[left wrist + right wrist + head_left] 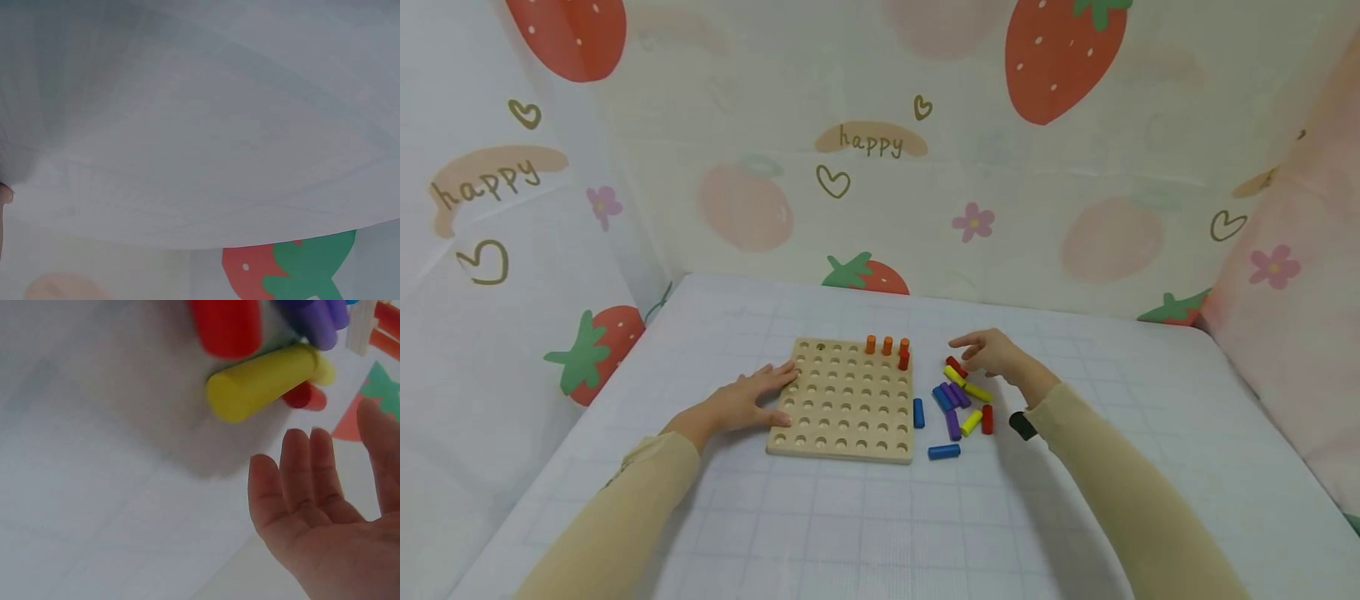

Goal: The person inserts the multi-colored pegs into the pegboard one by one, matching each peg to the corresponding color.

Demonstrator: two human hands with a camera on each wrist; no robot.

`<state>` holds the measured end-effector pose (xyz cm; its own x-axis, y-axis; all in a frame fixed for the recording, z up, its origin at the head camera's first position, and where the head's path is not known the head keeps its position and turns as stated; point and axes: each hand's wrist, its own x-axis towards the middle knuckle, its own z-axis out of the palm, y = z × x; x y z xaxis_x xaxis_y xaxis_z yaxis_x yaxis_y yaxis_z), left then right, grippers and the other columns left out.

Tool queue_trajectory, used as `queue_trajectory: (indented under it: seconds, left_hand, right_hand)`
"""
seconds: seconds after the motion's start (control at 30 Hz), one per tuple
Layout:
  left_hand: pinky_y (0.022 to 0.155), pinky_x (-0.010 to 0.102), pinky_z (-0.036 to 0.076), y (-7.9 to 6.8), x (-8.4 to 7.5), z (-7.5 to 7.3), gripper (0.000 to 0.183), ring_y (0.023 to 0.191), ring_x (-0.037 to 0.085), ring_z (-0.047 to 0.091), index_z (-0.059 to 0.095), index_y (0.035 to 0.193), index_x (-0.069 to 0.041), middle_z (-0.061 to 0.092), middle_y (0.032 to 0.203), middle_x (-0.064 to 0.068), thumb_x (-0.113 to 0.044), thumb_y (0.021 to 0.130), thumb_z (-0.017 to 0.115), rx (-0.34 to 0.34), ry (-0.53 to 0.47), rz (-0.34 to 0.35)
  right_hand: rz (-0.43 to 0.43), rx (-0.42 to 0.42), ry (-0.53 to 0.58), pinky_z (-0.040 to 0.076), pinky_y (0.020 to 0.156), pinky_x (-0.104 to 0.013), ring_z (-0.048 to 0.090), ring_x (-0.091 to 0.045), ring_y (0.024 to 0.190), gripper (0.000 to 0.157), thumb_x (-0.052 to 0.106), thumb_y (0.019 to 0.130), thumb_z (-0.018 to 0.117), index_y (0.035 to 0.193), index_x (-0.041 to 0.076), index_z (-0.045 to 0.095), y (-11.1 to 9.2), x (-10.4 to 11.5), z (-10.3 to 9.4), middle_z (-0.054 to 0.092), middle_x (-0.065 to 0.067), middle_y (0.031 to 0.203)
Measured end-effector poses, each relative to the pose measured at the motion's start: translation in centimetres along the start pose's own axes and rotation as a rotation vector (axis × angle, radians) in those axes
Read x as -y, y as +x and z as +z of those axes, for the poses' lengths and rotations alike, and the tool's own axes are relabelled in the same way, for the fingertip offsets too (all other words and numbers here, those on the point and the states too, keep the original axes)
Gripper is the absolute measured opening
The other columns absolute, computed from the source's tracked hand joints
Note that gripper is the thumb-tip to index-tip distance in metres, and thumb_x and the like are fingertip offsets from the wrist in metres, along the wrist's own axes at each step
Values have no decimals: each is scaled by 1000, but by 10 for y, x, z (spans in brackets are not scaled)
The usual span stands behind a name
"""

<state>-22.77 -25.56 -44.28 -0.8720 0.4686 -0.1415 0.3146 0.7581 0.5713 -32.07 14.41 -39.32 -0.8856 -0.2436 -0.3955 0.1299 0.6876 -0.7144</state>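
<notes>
A wooden pegboard (842, 417) with rows of round holes lies on the table. Three orange pegs (887, 345) stand at the right of its far row, and a red peg (904, 362) stands just in front of the rightmost one. My left hand (748, 400) rests on the board's left edge, fingers and thumb spread. Right of the board, my right hand (1000, 358) hovers at the far end of a loose pile, above a lying red peg (957, 367). Its palm and spread fingers (297, 469) show with nothing held, close to a yellow peg (265, 381).
Several purple pegs (953, 425), yellow pegs (972, 422) and blue pegs (943, 452) lie scattered right of the board. Another red peg (987, 419) lies at the pile's right. A patterned curtain (865, 208) hangs behind the white table (820, 533).
</notes>
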Motion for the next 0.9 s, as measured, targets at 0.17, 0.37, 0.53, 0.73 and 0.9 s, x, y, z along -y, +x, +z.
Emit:
queue_trajectory:
  seconds: [0.17,0.37,0.53,0.73,0.9]
  left_hand:
    - [109,69,2,2,2,1,91,145,43,7,29,152,-2,16,160,16,-50,84,69,-1,-7,5]
    - [109,68,2,2,3,1,92,145,43,7,29,152,-3,15,160,15,-50,84,69,2,-4,-3]
    - [110,67,1,1,1,1,92,145,42,6,29,152,-4,15,160,14,-50,84,69,3,-9,-10]
    - [110,68,2,1,-1,0,91,145,43,6,29,152,-3,15,160,15,-49,85,69,2,1,-8]
    - [109,68,3,0,-1,0,91,145,44,8,29,152,-3,16,160,15,-50,84,69,1,6,-2]
  right_hand:
    - [20,41,-43,44,99,-47,51,-35,118,49,4,93,61,141,12,53,8,-8,-3,55,-21,130]
    - [8,110,-63,46,90,-36,51,-29,107,51,6,94,62,143,14,50,17,-15,-9,55,-18,125]
    - [12,176,-12,41,79,-29,46,-23,93,52,4,94,61,144,12,49,21,-19,-14,54,-14,111]
    - [46,203,-10,40,74,-27,45,-22,90,51,5,94,62,143,13,51,27,-20,-16,51,-11,105]
    - [66,206,-28,38,69,-24,45,-20,84,50,5,94,63,142,15,52,31,-18,-16,50,-11,100]
